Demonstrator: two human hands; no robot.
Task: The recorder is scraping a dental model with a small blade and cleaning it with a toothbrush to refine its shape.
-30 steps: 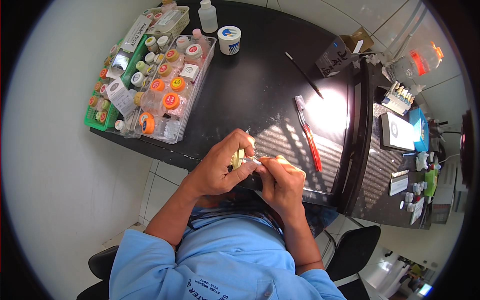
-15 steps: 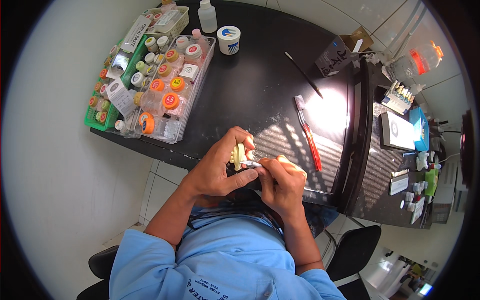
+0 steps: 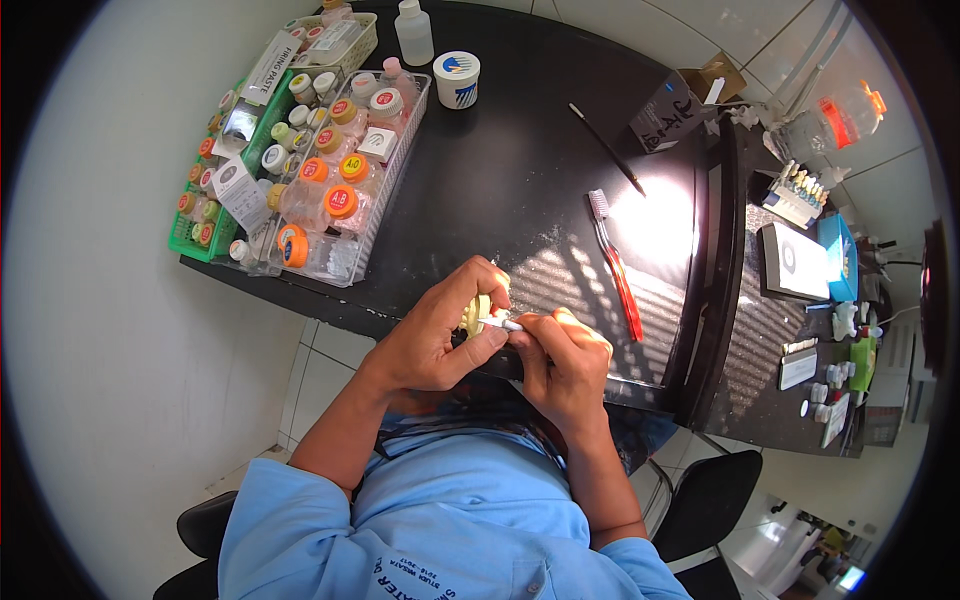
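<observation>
My left hand [image 3: 428, 335] is wrapped round a cream-yellow dental cast [image 3: 472, 316], close above the table's front edge. Tooth-like bumps show on the cast's left side, while fingers hide much of the rest. In my right hand [image 3: 563, 360], a slim knife [image 3: 502, 323] with a pale tip and silvery handle is pinched between thumb and fingers. Its tip lies against the right side of the cast. My left thumb reaches toward the knife, just below it. Pale dust and crumbs are scattered on the black table [image 3: 480, 210] beyond my hands.
A red toothbrush [image 3: 622, 285] and a dark thin brush [image 3: 608, 150] lie to the right. Far left stand a white basket [image 3: 395, 190] and a green basket [image 3: 185, 245] of small jars. A white tub [image 3: 457, 82] and squeeze bottle [image 3: 413, 35] stand at the back.
The cast has turned slightly in my left hand, and my left thumb has drawn back up and left, nearer the cast. The knife has shifted slightly up the cast.
</observation>
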